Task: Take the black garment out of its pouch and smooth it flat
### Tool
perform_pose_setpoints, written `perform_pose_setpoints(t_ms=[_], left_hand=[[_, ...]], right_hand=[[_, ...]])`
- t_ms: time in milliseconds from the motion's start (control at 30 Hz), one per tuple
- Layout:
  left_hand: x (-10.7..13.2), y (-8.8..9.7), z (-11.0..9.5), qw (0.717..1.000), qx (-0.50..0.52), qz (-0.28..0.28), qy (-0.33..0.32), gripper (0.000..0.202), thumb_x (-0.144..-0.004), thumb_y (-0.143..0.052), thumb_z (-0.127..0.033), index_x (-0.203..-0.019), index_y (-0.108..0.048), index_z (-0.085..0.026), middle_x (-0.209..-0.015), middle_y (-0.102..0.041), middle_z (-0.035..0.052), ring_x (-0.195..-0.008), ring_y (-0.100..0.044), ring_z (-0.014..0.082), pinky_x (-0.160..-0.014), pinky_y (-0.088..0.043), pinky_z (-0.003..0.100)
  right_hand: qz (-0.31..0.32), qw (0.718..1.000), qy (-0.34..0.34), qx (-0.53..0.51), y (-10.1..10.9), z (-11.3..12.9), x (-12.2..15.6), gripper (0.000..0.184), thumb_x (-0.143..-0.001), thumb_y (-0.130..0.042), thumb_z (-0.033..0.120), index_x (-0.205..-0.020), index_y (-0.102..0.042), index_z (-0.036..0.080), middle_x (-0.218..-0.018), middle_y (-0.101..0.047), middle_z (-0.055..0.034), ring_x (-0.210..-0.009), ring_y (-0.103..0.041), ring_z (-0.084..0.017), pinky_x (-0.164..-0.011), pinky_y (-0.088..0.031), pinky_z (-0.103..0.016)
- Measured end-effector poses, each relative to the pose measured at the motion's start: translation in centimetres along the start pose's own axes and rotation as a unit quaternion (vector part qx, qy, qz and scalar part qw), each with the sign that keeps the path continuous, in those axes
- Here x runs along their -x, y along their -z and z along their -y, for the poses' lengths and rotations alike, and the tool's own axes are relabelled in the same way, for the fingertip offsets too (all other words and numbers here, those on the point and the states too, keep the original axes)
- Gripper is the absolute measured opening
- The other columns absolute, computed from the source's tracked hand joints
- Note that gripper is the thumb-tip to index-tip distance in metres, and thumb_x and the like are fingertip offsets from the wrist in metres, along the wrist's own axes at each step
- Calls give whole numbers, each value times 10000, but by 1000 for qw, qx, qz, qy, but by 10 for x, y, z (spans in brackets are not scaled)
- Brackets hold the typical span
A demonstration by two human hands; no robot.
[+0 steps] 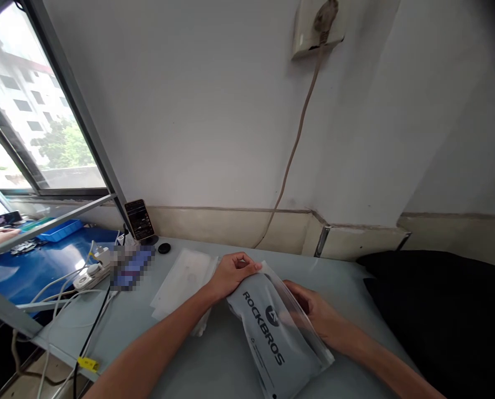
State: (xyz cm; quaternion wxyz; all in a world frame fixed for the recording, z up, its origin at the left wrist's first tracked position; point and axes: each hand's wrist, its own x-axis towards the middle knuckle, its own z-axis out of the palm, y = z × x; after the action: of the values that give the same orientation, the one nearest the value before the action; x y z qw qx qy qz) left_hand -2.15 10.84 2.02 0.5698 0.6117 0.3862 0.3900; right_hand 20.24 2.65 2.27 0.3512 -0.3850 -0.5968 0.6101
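— Where's the pouch [268,332]?
— It lies on the grey table [214,360], between my hands. My left hand [231,274] pinches its top edge. My right hand [318,316] sits behind the frosted film, and I cannot tell its grip.
— How will it handle?
— Light, limp and slick, I'd judge. The stiffer sealed edge is the place to hold it.

left grip [231,274] bare | right grip [316,316] bare | forearms [156,343] unsleeved
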Motion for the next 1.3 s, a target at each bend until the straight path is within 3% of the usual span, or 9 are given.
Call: perform_pose_setpoints(t_ms=[200, 333, 433, 533, 767, 933, 1100, 1200, 1300], left_hand=[[2, -6, 4, 998, 31, -35, 35, 549, -752, -791, -689, -796, -628, -166, -571, -549, -52, -483, -385, 69, -498, -264, 210], [4, -9, 1, 988, 126, -32, 85, 652, -852, -561, -824, -972, -640, -188, -694, -629, -9, -572, -538, 125, -546, -383, 232], [7, -12, 2, 970, 213, 21, 118, 667, -816, -641, -806, -1057, -644, -184, -892, -702, 55, -770, -648, 182, -699, -501, 295], [12, -16, 6, 978, 161, 73, 106, 601, -820, -735, -708, -1081, -664, -171, -1036, -717, 94, -928, -667, 215, -810, -507, 321], [25, -22, 4, 995, 47, 83, 36, 599, -922, -623, -696, -1273, -622, -210, -1221, -698, 97, -1196, -609, 259, -964, -490, 363], [21, -21, 2, 996, 64, 61, 23, 600, -857, -728, -663, -1181, -641, -165, -1136, -725, 114, -1083, -665, 267, -941, -511, 383], [15, -15, 2, 998, 67, 6, 4, 513, -871, -722, -616, -1116, -667, -168, -1061, -739, 106, -989, -683, 256, -853, -535, 363], [13, -13, 2, 998, 47, -28, -12, 482, -888, -700, -604, -1093, -657, -169, -1055, -736, 96, -952, -682, 241, -821, -534, 346], [13, -13, 2, 998, 22, -42, -35, 447, -930, -660, -571, -1130, -640, -171, -1062, -733, 92, -969, -684, 238, -833, -534, 341]], right_hand=[[53, 998, -23, -3, -7, 11, 5, 347, -772, -843, 419, -1067, -803, 241, -969, -788, -53, -912, -728, -315, -795, -593, -385], [-79, 996, -24, -32, -1, 1, 2, 465, -775, -827, 476, -1167, -765, 234, -998, -794, -56, -949, -730, -318, -799, -594, -367], [-191, 979, -29, -69, 6, -11, -3, 517, -816, -771, 542, -1237, -724, 247, -1022, -797, -65, -947, -738, -305, -791, -599, -361], [-207, 976, -25, -59, 9, -19, -6, 538, -800, -772, 582, -1201, -738, 225, -1007, -804, -88, -955, -742, -324, -792, -607, -387], [-185, 983, -3, 22, 5, -14, -7, 544, -687, -853, 627, -1055, -799, 230, -931, -824, -77, -942, -746, -365, -837, -607, -423], [-160, 985, -8, -65, 3, -11, -5, 530, -799, -798, 594, -1165, -755, 213, -1075, -819, -85, -982, -759, -326, -861, -608, -407], [-264, 958, 8, -113, 5, -19, -9, 538, -834, -777, 568, -1266, -696, 257, -1193, -798, -59, -1085, -741, -310, -875, -621, -388], [-332, 936, 36, -112, 10, -26, -14, 527, -809, -784, 564, -1236, -704, 266, -1179, -802, -31, -1083, -736, -303, -843, -628, -368], [-362, 926, 45, -99, 15, -30, -16, 499, -823, -765, 562, -1235, -705, 287, -1155, -807, -8, -1045, -744, -291, -849, -625, -372]])
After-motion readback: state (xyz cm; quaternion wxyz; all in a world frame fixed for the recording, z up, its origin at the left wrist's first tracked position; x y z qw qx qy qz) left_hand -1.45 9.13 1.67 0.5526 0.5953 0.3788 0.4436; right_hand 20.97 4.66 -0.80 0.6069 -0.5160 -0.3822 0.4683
